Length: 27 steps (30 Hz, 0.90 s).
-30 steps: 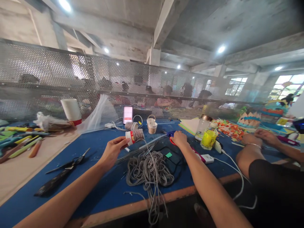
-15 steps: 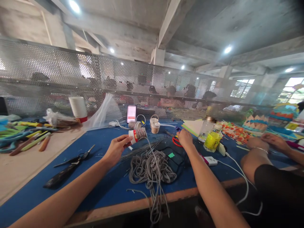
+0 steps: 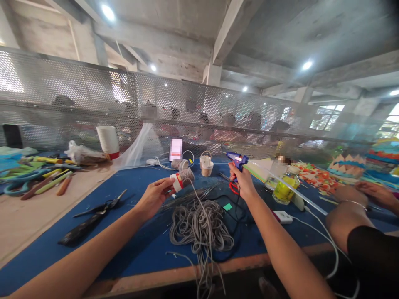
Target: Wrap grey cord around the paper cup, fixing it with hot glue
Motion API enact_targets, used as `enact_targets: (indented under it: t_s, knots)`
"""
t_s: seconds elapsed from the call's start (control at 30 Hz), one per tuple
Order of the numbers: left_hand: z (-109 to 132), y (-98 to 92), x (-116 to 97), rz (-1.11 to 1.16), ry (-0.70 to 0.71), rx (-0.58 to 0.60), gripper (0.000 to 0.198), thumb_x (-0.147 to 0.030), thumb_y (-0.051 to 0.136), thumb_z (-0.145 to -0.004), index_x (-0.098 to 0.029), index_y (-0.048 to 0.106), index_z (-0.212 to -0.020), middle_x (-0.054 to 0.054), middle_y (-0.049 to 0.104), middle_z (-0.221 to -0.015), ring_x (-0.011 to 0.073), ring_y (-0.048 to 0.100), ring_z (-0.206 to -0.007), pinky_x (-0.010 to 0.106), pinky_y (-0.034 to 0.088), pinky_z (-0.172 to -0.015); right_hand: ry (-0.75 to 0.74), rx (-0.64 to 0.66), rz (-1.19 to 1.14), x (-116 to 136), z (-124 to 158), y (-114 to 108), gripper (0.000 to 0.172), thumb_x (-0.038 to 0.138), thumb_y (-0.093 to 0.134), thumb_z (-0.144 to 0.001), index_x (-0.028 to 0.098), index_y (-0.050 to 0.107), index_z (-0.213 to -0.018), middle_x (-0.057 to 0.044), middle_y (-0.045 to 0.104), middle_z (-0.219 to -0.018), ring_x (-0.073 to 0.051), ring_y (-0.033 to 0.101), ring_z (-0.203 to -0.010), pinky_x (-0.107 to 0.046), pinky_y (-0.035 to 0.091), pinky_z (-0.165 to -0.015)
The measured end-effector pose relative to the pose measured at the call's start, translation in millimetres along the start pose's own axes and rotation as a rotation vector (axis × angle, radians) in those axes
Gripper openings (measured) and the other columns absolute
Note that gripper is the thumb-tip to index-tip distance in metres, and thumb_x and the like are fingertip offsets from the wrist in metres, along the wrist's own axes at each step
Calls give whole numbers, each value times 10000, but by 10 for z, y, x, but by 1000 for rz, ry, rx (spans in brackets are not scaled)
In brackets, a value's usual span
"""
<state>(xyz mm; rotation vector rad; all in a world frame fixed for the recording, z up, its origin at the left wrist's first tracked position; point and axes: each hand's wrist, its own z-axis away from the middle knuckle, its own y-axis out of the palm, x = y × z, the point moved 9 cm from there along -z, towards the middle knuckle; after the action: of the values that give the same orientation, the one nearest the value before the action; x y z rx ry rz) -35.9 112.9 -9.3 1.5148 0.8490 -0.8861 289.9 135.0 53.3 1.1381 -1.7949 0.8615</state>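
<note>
My left hand (image 3: 156,194) is closed on a small paper cup (image 3: 177,181), red and white at one end, tipped on its side and partly wound with grey cord. From the cup the cord runs down to a loose heap of grey cord (image 3: 199,226), part of which hangs over the table's front edge. My right hand (image 3: 242,182) grips a blue glue gun (image 3: 238,160), its nozzle pointing left and a long clear glue stick (image 3: 289,189) sticking out behind. Red-handled scissors (image 3: 233,187) lie beside that hand, partly hidden.
Black-handled shears (image 3: 93,216) lie at left. A small bucket (image 3: 206,165), a cord-wrapped cup (image 3: 180,164) and a phone (image 3: 176,149) stand behind. To the right are a yellow liquid bottle (image 3: 285,189), white cables and a co-worker's arms (image 3: 350,203). Perforated mesh (image 3: 187,99) closes off the back.
My right hand has lifted the glue gun off the table, and its glue stick now slants back to the right. My left hand still holds the cup, turned slightly. The view has shifted a little left.
</note>
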Motion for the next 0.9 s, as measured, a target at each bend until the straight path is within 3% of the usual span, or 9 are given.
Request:
enact_targets:
  t_s: [0.07, 0.13, 0.27, 0.37, 0.53, 0.7, 0.9]
  knots:
    - [0, 7, 7, 11, -10, 8, 210, -227, 770, -737, -111, 747, -910, 121, 753, -958, 173, 695, -802, 248, 563, -743, 6, 191, -284, 128, 150, 282, 437, 524, 645, -765, 164, 601, -1010, 50, 493, -610, -81, 442, -497, -211, 406, -490]
    - [2, 17, 17, 14, -23, 18, 217, -215, 761, -748, -105, 740, -933, 130, 748, -994, 181, 701, -829, 254, 566, -762, -1, 341, -355, 263, 328, 507, 396, 480, 652, -789, 169, 608, -1030, 47, 509, -615, -72, 432, -492, -201, 383, -478]
    - [8, 30, 24, 19, -39, 20, 206, -197, 760, -750, -114, 739, -937, 123, 747, -1013, 188, 702, -863, 255, 568, -768, -32, 499, -227, 397, 656, 792, 338, 479, 638, -820, 162, 636, -938, 59, 467, -529, -75, 410, -449, -204, 357, -442]
    - [20, 66, 15, 17, -45, 41, 201, -197, 756, -756, -117, 744, -940, 120, 745, -1031, 189, 698, -891, 253, 558, -801, -85, 577, -98, 429, 849, 914, 328, 505, 599, -854, 187, 642, -924, 45, 516, -558, -90, 460, -488, -213, 392, -482]
    - [42, 105, -11, 2, -37, 75, 274, -241, 755, -760, -138, 740, -1013, 120, 727, -1115, 209, 686, -975, 277, 535, -869, -192, 579, 106, 456, 968, 932, 302, 493, 626, -844, 205, 681, -917, 11, 611, -696, -117, 529, -609, -233, 433, -583]
    - [30, 66, -26, 27, -16, 53, 243, -222, 756, -756, -138, 741, -983, 120, 727, -1112, 208, 684, -984, 285, 532, -883, -292, 559, 131, 566, 983, 915, 273, 464, 638, -846, 195, 663, -888, 3, 645, -794, -140, 571, -732, -252, 449, -702]
    - [41, 52, -61, 46, -4, 22, 184, -168, 746, -756, -127, 739, -936, 108, 739, -1067, 180, 693, -929, 253, 549, -843, -344, 573, 156, 609, 999, 930, 275, 467, 614, -863, 194, 643, -860, 8, 631, -793, -137, 568, -739, -242, 434, -689]
